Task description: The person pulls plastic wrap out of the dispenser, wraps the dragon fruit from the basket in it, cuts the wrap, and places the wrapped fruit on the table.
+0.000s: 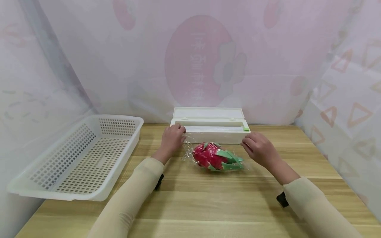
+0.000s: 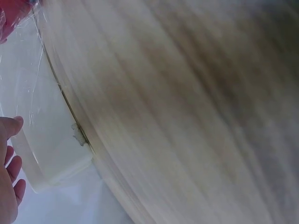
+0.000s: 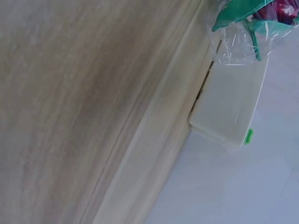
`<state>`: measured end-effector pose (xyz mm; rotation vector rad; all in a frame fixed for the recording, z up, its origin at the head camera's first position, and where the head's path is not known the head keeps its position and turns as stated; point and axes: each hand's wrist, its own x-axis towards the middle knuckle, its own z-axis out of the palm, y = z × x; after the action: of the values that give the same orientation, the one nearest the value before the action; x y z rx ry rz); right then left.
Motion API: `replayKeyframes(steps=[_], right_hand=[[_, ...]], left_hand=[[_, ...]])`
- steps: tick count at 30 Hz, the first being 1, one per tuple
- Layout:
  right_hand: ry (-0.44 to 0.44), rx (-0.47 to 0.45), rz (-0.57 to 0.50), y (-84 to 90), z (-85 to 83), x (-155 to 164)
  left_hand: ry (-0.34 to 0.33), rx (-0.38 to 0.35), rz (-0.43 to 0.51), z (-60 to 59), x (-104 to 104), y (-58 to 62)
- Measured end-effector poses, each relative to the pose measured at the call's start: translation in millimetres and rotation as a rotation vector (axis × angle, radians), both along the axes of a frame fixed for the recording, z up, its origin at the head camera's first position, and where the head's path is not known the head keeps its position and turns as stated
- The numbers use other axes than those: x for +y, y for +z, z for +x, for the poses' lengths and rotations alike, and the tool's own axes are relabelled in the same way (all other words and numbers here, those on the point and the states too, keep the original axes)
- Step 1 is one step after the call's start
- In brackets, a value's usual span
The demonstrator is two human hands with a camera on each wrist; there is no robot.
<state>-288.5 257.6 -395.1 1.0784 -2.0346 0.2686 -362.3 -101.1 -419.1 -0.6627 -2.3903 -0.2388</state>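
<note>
A red dragon fruit [image 1: 208, 156] with green scales lies in clear, wrinkled plastic wrap [image 1: 188, 152] in the middle of the table. To its left, my left hand [image 1: 172, 137] pinches the film's edge near the box front; its thumb and curled fingers [image 2: 15, 168] show in the left wrist view. On the other side my right hand [image 1: 258, 147] has its fingertips together at the film's right edge. Just behind the fruit stands a white wrap dispenser box [image 1: 214, 138], lid raised, with a clear bar and a green slider [image 1: 246, 129]. The right hand is outside the right wrist view.
A white perforated plastic basket [image 1: 135, 135] stands at the left of the wooden table [image 1: 220, 205]. Pale printed curtains [image 1: 134, 66] hang behind the table and along both sides. The dispenser's raised lid [image 1: 208, 113] is close to the back curtain.
</note>
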Motion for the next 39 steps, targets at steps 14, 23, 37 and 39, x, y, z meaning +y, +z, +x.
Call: replayKeyframes(steps=[14, 23, 37, 39], right_hand=[[0.085, 0.064, -0.02, -6.1, 13.2, -4], [0.097, 0.046, -0.017, -8.8, 19.8, -2], [0.132, -0.004, 0.038, -18.9, 31.2, -4], [0.129, -0.038, 0.058, -20.5, 33.0, -4]], left_hand=[[0.001, 0.001, -0.022, 2.3, 0, 0.5], [-0.002, -0.03, -0.01, 8.5, -6, 4.0], [-0.013, -0.102, 0.018, 15.2, -12, 8.0], [-0.015, -0.104, 0.011, 16.3, -13, 8.2]])
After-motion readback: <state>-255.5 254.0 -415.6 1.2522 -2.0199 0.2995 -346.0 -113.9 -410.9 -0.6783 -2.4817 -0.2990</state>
